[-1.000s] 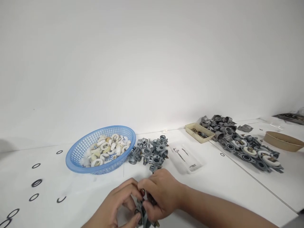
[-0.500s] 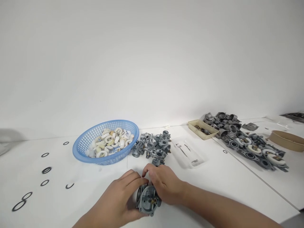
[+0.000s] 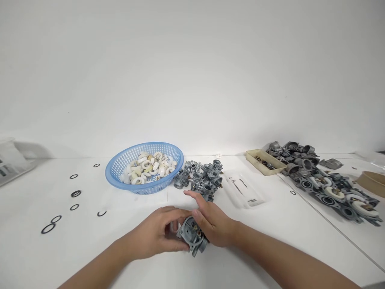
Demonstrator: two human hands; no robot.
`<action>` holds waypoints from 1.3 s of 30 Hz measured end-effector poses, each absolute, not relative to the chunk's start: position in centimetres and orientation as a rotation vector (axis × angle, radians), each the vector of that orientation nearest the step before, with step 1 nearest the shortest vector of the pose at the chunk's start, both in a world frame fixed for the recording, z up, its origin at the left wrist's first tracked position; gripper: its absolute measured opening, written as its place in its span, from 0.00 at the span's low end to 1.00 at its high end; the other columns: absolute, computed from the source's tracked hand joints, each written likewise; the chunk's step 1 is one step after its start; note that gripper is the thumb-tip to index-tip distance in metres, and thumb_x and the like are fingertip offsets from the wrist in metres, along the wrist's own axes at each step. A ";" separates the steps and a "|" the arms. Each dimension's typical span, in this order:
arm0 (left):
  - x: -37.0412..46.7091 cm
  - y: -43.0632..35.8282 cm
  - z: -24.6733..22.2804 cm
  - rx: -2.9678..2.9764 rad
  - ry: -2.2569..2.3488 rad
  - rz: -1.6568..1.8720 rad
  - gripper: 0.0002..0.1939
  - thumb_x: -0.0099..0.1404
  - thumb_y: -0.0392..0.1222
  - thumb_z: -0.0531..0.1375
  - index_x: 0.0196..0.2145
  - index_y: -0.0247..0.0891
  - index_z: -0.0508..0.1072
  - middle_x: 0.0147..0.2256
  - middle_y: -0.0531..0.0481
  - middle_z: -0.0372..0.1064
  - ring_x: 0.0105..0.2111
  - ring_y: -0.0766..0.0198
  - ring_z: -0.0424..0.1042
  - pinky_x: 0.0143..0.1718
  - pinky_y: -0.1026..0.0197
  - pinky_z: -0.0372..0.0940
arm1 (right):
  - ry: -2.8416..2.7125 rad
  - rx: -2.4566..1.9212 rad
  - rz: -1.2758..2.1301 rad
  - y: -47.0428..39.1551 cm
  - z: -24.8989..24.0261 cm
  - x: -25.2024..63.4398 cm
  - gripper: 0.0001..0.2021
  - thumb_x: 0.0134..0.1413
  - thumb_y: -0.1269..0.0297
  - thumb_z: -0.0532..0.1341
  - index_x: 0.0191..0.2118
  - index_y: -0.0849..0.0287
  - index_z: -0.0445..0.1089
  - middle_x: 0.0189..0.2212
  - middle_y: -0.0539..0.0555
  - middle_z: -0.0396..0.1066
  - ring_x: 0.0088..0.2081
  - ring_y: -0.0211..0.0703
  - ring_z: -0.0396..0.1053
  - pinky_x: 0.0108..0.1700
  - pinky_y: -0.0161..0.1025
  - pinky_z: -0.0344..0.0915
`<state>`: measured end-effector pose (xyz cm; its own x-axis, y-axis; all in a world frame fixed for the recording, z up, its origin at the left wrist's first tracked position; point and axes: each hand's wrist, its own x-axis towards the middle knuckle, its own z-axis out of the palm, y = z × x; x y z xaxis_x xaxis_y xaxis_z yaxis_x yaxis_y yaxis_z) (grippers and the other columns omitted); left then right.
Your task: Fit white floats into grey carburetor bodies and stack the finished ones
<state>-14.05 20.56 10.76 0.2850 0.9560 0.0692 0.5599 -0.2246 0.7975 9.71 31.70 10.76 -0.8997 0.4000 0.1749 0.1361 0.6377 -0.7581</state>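
A grey metal carburetor body [image 3: 191, 233] sits low in the middle, its open bowl side facing me with small brass jets inside. My left hand [image 3: 161, 233] grips it from the left, thumb below and fingers over the top. Against its right side rests my right hand [image 3: 215, 224], thumb on the rim and index finger stretched out; its other fingers are hidden behind the body. Just beyond the hands lies a cluster of carburetor bodies [image 3: 207, 176]. To the left of that stands a blue mesh basket [image 3: 112, 176] of white floats [image 3: 147, 166].
Black rubber rings [image 3: 76, 193] are scattered at the left. A clear plastic tray [image 3: 258, 202] holds thin metal pieces. Farther right are a cream tray [image 3: 266, 170] with small parts, a heap of grey bowls and bodies [image 3: 303, 164], and a brown container [image 3: 371, 182].
The carburetor has been turned and tilted between my hands. My right index finger has straightened. The view has shifted left and downward, so things on the table appear farther right and higher.
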 end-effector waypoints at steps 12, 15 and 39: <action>-12.0 19.3 12.3 1.819 1.907 0.626 0.28 0.60 0.62 0.73 0.33 0.47 0.59 0.23 0.58 0.71 0.25 0.56 0.70 0.27 0.59 0.52 | -2.357 -0.496 1.232 31.4 10.2 9.2 0.27 0.83 0.37 0.47 0.66 0.54 0.61 0.36 0.50 0.71 0.36 0.47 0.70 0.44 0.47 0.67; -11.9 18.9 12.6 1.838 1.965 0.587 0.33 0.55 0.67 0.75 0.32 0.48 0.59 0.22 0.58 0.64 0.25 0.56 0.65 0.27 0.58 0.48 | -2.422 -0.405 1.138 31.6 9.8 9.2 0.22 0.83 0.45 0.52 0.67 0.53 0.62 0.47 0.55 0.75 0.43 0.49 0.72 0.48 0.48 0.68; -12.9 19.4 12.0 1.979 1.652 0.792 0.43 0.46 0.55 0.84 0.54 0.46 0.72 0.54 0.47 0.72 0.52 0.47 0.74 0.50 0.51 0.71 | -2.287 -0.089 1.055 30.9 10.2 9.4 0.12 0.83 0.57 0.52 0.64 0.46 0.62 0.52 0.58 0.68 0.53 0.55 0.70 0.58 0.54 0.72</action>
<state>-12.90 19.41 11.97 0.1218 0.9817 0.1464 0.7287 -0.1886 0.6583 9.39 30.88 10.20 -0.8106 0.3019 0.5017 -0.1859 0.6799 -0.7094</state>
